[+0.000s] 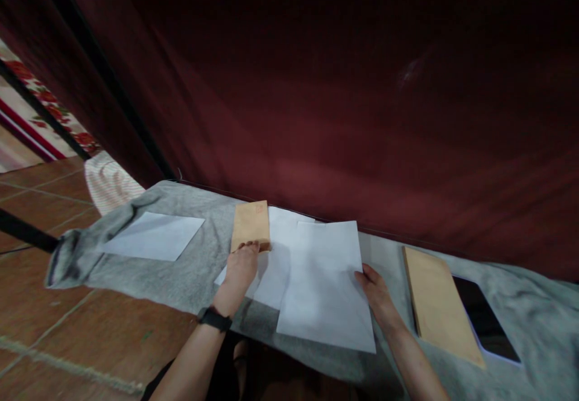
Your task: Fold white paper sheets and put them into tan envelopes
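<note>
My left hand [240, 268] lies palm down on the near end of a brown envelope [251, 223], fingers flat and close together. A black band sits on that wrist. My right hand [374, 291] rests at the right edge of a white sheet of paper [323, 286], thumb on top of the sheet and fingers at its edge. Under that sheet and between the hands lie other white sheets [275, 262]. Everything rests on a grey cloth [190, 274] covering a low surface.
A single white sheet [154, 236] lies at the left of the grey cloth. A stack of brown envelopes [438, 304] and a dark phone [484, 319] lie at the right. A dark red curtain [344, 99] hangs behind. Tiled floor [49, 316] shows at left.
</note>
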Tool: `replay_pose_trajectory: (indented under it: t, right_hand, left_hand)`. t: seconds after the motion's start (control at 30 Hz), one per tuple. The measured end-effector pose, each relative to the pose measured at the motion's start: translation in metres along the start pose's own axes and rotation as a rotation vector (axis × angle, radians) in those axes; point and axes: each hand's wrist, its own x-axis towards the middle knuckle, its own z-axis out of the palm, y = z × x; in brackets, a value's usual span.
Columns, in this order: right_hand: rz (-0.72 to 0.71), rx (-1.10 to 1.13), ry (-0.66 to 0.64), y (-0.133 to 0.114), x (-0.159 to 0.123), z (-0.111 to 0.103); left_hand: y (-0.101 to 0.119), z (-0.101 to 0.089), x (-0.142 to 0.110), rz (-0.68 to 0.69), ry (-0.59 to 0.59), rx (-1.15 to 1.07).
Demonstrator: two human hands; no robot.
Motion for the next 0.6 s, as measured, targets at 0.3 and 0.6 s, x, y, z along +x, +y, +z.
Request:
replay_pose_trajectory:
  t: [0.3, 0.6]
  right_hand:
    - [0.019, -0.022, 0.067, 0.006, 0.007, -0.001]
    - [0.046, 0.037, 0.115, 0.002, 0.010, -0.007]
  left_hand:
    - [0.007, -0.002, 0.001, 0.098, 0.041, 0.041]
    - [0.076, 0.040, -0.014, 0.400, 0.001, -0.288]
